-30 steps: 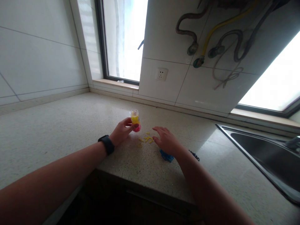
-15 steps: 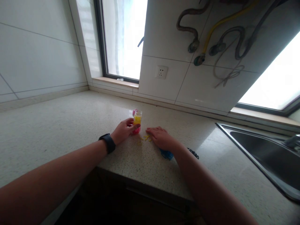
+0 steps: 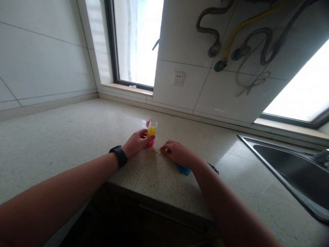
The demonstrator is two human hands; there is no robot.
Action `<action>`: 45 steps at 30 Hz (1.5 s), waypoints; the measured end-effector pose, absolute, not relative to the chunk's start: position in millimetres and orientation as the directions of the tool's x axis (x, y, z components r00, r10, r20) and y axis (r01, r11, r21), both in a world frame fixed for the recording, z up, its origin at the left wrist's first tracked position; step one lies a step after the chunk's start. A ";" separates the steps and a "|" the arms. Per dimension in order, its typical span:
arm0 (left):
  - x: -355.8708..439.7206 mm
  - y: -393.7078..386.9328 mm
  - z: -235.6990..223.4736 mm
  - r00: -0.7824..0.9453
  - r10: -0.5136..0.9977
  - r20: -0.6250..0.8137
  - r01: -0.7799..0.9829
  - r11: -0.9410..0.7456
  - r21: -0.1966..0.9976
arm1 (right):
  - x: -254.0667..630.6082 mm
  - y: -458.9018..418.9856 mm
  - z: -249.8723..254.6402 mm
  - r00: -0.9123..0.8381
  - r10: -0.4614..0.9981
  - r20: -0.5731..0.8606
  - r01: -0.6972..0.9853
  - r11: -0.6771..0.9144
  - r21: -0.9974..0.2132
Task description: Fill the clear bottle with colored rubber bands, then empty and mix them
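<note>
My left hand [image 3: 135,144] grips a small clear jar [image 3: 151,133] that stands on the speckled countertop [image 3: 77,137]; the jar holds yellow bits above pink ones. A black watch [image 3: 118,155] sits on that wrist. My right hand [image 3: 177,153] rests on the counter just right of the jar, fingers curled and pinched over small yellow pieces [image 3: 158,151] scattered there. What the fingertips hold is too small to make out. A pink lid-like thing [image 3: 148,122] lies behind the jar.
A blue thing [image 3: 184,169] and a small dark thing [image 3: 213,168] lie by my right forearm. A steel sink [image 3: 290,175] is set in the counter at the right. Hoses [image 3: 241,37] hang on the tiled wall above a socket [image 3: 179,78].
My right hand went from spread flat above the yellow pieces to curled and pinched down on them, closer to the jar. The left hand kept its hold on the jar.
</note>
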State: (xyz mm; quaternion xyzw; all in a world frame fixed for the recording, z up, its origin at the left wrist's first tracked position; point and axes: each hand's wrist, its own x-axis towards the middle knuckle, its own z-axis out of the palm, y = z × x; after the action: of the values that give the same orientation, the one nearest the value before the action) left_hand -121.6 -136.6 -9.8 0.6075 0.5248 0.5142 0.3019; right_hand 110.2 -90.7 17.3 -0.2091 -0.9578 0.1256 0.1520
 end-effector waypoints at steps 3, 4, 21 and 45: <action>-121.6 -136.4 -9.4 -0.082 0.946 0.314 0.347 -0.269 0.899 | 103.6 -90.9 17.7 -0.851 0.467 0.241 0.391 0.869 -0.305; -121.6 -136.5 -9.2 -0.085 0.945 0.315 0.354 -0.267 0.896 | 101.7 -91.0 17.9 -0.846 0.475 0.242 0.398 0.865 -0.305; -118.3 -137.1 -5.4 -0.104 0.940 0.325 0.361 -0.269 0.893 | 82.0 -105.2 17.1 -0.815 0.486 0.317 0.336 0.841 -0.425; -120.8 -133.6 -7.8 -0.136 0.921 0.364 0.331 -0.304 0.893 | 82.3 -121.0 23.7 -0.919 0.346 0.191 0.280 0.911 -0.303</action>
State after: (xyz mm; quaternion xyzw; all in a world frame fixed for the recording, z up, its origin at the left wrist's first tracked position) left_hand -120.8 -133.6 -7.8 0.5983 0.5232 0.5424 0.2722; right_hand 82.3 -121.0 23.7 -0.1611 -0.9700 0.1361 0.1212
